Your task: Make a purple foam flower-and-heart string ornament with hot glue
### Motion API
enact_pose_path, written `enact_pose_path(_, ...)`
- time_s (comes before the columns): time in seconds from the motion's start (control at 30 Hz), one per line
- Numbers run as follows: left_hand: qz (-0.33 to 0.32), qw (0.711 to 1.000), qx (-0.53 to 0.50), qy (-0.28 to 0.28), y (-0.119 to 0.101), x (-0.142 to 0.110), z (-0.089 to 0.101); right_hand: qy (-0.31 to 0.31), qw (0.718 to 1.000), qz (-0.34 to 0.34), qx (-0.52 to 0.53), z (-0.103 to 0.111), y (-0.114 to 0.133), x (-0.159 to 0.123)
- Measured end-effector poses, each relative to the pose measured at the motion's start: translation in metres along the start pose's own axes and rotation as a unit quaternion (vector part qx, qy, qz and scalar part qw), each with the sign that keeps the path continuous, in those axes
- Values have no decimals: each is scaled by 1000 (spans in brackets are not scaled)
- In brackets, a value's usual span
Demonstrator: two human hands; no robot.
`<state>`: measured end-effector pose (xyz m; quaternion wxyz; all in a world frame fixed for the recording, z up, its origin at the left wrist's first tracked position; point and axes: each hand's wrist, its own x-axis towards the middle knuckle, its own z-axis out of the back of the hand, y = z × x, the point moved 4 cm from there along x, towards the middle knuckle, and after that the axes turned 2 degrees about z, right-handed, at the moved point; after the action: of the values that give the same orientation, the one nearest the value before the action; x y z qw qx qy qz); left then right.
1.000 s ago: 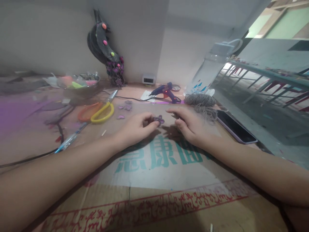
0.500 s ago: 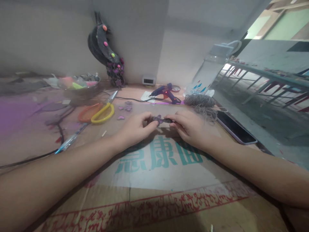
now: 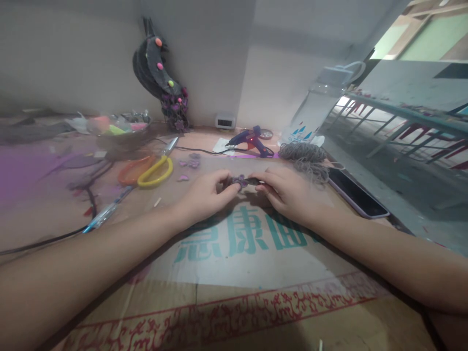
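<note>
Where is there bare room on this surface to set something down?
The green-lettered surface looks bare from below the left hand and right hand down to the red patterned band. Crowded: left, scissors and cable; back, glue gun, yarn and bottle; right edge, phone.

The small flower-shaped piece (image 3: 241, 181) is purple with grey edging; the slim leaf-like piece (image 3: 253, 181) is dark grey. The metal-bladed scissors (image 3: 156, 171) have one orange handle loop and one yellow. The plastic glue gun (image 3: 252, 139) is dark blue, with an orange trigger and a red light. Orange, pink and yellow-green dots run down the dark grey crescent-shaped ornament (image 3: 155, 66). Teal characters and a scrolling red border pattern the brown cardboard sheet (image 3: 234, 273).
</note>
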<state>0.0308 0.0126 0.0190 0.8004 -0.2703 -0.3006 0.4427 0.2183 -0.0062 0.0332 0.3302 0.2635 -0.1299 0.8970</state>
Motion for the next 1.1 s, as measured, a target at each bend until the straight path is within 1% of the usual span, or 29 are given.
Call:
enact_pose_path(0.2, -6, 1000, -10, 6, -2, -1, 1, 2, 1000, -6, 1, -1, -1, 0)
enact_pose_path(0.33, -9, 1000, -21, 8, -2, 0, 1, -4, 1000, 3, 2, -1, 0, 1)
enact_pose_path(0.7, 6, 998, -64, 22, 1, -1, -1, -4, 1000, 8, 3, -2, -2, 0)
enact_pose_path(0.8, 5, 998, -65, 20, 1, 0, -1, -13, 1000, 13, 1, -2, -2, 0)
enact_pose_path(1.1, 11, 997, -77, 19, 1, 0, -1, 10, 1000, -9, 2, -2, -3, -1)
